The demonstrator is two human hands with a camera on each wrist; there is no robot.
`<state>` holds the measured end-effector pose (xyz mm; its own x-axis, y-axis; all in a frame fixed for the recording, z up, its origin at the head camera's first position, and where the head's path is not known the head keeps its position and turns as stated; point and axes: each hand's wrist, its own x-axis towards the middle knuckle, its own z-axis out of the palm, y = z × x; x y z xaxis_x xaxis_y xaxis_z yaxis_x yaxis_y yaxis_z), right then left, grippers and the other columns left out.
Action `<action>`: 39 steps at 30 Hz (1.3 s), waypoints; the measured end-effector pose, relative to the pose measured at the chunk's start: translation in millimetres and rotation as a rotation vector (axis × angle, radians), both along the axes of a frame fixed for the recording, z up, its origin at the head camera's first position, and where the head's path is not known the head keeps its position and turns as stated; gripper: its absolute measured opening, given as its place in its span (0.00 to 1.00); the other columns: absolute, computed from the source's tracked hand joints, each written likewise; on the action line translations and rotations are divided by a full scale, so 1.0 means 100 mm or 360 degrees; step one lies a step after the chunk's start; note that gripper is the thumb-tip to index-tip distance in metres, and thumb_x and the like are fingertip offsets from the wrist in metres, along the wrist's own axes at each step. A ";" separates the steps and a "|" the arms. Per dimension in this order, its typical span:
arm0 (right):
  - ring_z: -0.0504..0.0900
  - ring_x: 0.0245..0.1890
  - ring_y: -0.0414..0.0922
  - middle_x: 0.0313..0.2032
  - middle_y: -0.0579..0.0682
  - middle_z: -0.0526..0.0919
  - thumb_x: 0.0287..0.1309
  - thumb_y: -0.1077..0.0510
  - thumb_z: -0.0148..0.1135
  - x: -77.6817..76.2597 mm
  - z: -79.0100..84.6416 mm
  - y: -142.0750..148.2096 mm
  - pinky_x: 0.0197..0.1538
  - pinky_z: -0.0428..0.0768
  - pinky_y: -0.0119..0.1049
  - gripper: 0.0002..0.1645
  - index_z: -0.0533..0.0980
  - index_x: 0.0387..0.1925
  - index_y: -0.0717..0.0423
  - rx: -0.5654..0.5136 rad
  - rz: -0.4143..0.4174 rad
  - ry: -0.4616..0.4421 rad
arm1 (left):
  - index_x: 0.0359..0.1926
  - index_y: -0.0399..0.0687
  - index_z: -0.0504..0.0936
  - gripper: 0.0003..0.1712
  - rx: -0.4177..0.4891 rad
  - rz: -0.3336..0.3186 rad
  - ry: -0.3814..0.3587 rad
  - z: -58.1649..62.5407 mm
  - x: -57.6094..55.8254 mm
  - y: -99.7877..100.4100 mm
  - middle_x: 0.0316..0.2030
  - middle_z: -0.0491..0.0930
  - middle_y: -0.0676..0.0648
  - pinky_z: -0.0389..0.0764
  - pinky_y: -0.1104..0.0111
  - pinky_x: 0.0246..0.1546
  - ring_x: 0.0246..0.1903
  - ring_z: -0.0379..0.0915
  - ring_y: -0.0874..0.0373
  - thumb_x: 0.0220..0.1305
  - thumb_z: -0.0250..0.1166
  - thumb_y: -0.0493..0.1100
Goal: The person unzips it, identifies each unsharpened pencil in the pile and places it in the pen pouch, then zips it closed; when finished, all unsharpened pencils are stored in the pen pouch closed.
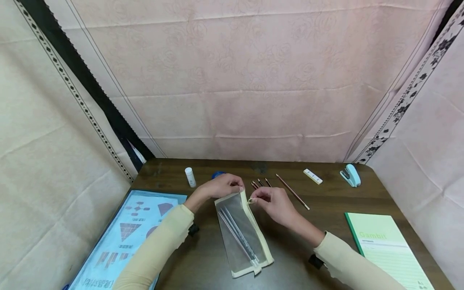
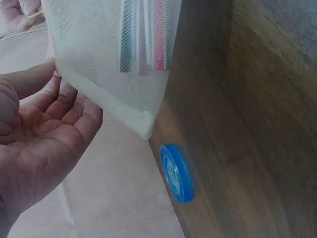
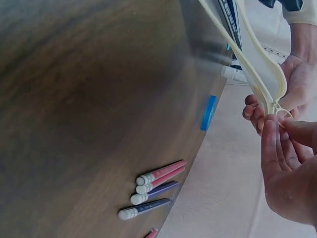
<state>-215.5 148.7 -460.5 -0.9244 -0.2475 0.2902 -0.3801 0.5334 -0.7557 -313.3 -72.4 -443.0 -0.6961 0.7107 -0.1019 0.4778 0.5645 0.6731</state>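
Observation:
A see-through mesh zipper pouch (image 1: 250, 229) with cream edging hangs at a tilt between my hands, low over the table. My left hand (image 1: 226, 186) pinches its top corner between thumb and fingers. With thumb and fingertips, my right hand (image 1: 274, 204) grips the cream loop of the zipper pull (image 3: 284, 114) near that corner. Two cream edges of the pouch stand apart in the right wrist view. Through the mesh, the left wrist view shows several slim pencil-like sticks (image 2: 158, 37), dark and red, lying lengthwise inside.
Several pencils (image 3: 161, 173) lie beyond the hands, with another pencil (image 1: 293, 192) beside them. A blue tape roll (image 2: 176, 173), glue stick (image 1: 190, 177), white eraser (image 1: 313, 176) and light-blue stapler (image 1: 351, 175) sit farther back. A blue folder (image 1: 119, 233) is left, a green notebook (image 1: 389, 245) right.

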 end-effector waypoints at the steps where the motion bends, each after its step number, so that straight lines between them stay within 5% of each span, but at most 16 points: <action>1: 0.79 0.27 0.36 0.29 0.38 0.85 0.56 0.56 0.68 0.00 0.00 0.00 0.31 0.80 0.29 0.02 0.84 0.32 0.48 0.0002 0.0004 0.0004 | 0.37 0.62 0.82 0.08 -0.0001 0.0003 -0.0001 0.00 0.00 0.00 0.35 0.81 0.58 0.73 0.69 0.33 0.32 0.71 0.61 0.70 0.56 0.49; 14: 0.79 0.27 0.34 0.28 0.38 0.85 0.56 0.54 0.68 0.23 0.10 0.18 0.32 0.80 0.29 0.01 0.83 0.31 0.45 0.0092 0.0114 -0.0025 | 0.39 0.58 0.83 0.09 0.0058 0.0265 -0.0007 0.07 0.07 -0.09 0.35 0.82 0.55 0.76 0.68 0.33 0.32 0.74 0.60 0.70 0.56 0.47; 25: 0.80 0.27 0.34 0.28 0.39 0.85 0.55 0.58 0.68 0.36 0.13 0.35 0.31 0.80 0.29 0.05 0.81 0.28 0.42 0.0092 0.0194 -0.0058 | 0.38 0.56 0.83 0.09 -0.0014 0.0380 0.0118 0.12 0.14 -0.06 0.32 0.80 0.55 0.75 0.69 0.34 0.32 0.73 0.60 0.70 0.56 0.48; 39: 0.82 0.30 0.39 0.31 0.41 0.86 0.57 0.57 0.66 0.49 0.14 0.50 0.35 0.82 0.30 0.05 0.80 0.31 0.41 0.0017 0.0253 -0.0122 | 0.38 0.56 0.82 0.09 -0.0041 0.0492 0.0136 0.17 0.17 -0.13 0.32 0.80 0.54 0.74 0.69 0.33 0.32 0.73 0.60 0.70 0.56 0.48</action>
<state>-166.2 198.4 -446.1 -0.8927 -0.3950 0.2170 -0.4018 0.4794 -0.7802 -296.5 -85.8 -426.0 -0.8855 0.4621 -0.0492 0.3350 0.7080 0.6217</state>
